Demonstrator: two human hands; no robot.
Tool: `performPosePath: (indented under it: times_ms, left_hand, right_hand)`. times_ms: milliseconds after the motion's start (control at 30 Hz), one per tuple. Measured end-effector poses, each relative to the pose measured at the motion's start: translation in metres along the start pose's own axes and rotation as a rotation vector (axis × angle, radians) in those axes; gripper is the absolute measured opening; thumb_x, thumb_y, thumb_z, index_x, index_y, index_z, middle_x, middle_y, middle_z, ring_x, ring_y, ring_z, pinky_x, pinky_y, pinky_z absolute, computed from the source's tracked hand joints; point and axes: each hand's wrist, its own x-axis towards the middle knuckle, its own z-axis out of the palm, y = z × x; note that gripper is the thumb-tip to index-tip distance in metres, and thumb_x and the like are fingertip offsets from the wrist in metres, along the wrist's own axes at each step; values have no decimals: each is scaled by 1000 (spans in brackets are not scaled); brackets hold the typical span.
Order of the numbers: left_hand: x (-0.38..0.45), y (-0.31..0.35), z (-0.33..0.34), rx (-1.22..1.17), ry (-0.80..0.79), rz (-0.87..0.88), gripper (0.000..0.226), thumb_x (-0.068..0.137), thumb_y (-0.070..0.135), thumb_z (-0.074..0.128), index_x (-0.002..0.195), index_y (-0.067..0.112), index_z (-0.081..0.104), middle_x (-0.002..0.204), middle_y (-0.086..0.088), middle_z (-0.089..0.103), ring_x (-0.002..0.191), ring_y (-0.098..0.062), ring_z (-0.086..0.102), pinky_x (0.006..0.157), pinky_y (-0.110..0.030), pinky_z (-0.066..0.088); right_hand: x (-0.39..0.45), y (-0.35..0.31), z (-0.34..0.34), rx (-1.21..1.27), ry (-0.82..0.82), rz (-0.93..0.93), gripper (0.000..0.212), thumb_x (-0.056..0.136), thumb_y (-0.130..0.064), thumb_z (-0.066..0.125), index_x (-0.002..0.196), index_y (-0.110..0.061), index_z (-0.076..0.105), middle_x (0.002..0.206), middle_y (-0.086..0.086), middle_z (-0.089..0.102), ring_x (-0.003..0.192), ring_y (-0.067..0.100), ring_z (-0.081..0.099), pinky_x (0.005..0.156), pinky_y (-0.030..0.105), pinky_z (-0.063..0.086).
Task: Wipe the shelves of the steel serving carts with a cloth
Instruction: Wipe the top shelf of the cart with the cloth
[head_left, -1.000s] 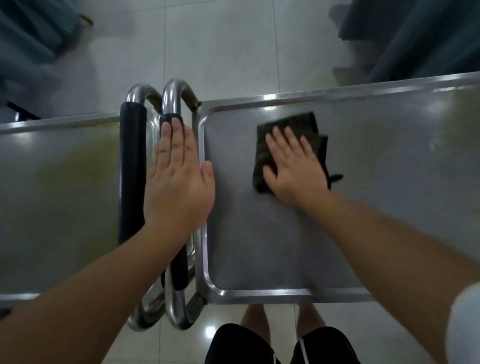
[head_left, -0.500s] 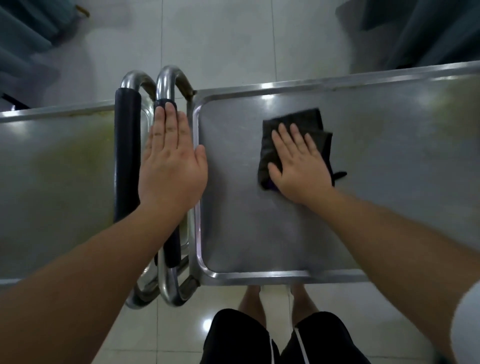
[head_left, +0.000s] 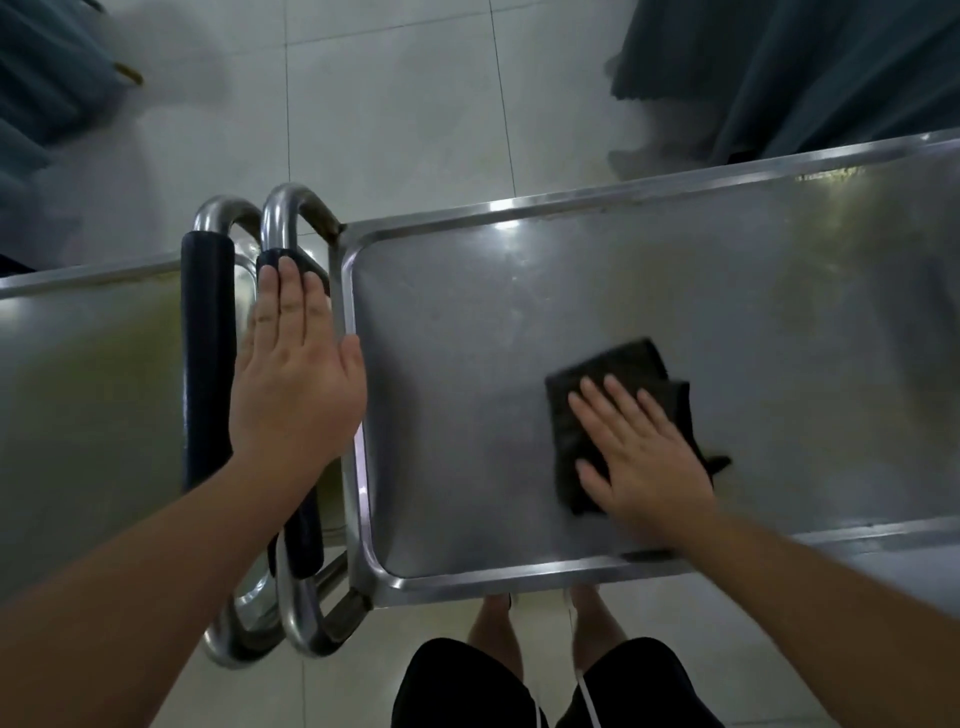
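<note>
Two steel serving carts stand side by side below me. The right cart's top shelf (head_left: 467, 364) is a shiny rimmed tray. A dark folded cloth (head_left: 623, 369) lies on it toward the near edge. My right hand (head_left: 639, 457) presses flat on the cloth, fingers straight and spread. My left hand (head_left: 296, 384) rests flat, fingers together, on the black-padded handle (head_left: 275, 258) of the right cart, by the tray's left rim. The left cart's top shelf (head_left: 88, 405) shows at the left, with its own padded handle (head_left: 208, 364).
Pale tiled floor (head_left: 395, 104) lies beyond the carts. Dark teal curtains hang at the top left (head_left: 47, 67) and top right (head_left: 779, 73). My legs and black shorts (head_left: 467, 686) stand against the right cart's near rim.
My right hand has slid the cloth toward me and to the right across the right cart's shelf. My left hand stays on the handle.
</note>
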Motion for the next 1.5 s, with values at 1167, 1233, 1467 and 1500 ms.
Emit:
performPosePath:
  times_ms: [1167,1233,1467,1500]
  left_hand:
    - [1,6,-5,52,-47,-11,68,113,42,20,167,5,5,176,-14,-6,162,-24,-11,132,-47,2]
    - [1,5,-4,55,-48,-20,68,113,43,19,167,6,4,176,-13,-7,162,-23,-12,132,-47,2]
    - [3,5,-3,34,-35,-35,67,112,42,19,168,8,3,176,-8,-9,162,-18,-14,132,-43,-1]
    - [3,4,-3,38,-33,-35,67,112,42,19,168,7,4,176,-9,-9,162,-18,-14,132,-43,0]
  right_hand:
    - [52,77,-38,10,20,18,78,97,-54,39,165,-20,23,173,2,18,160,22,11,128,48,13]
    - [103,93,-58,42,20,75,78,100,-56,31,167,-22,12,175,0,7,161,20,2,129,44,4]
    - [175,117,-87,87,43,206,76,102,-60,18,166,-25,-5,174,-3,-10,160,18,-11,129,43,-3]
    - [171,115,-86,90,46,205,76,102,-60,18,166,-25,-4,174,-3,-10,160,18,-11,130,43,-3]
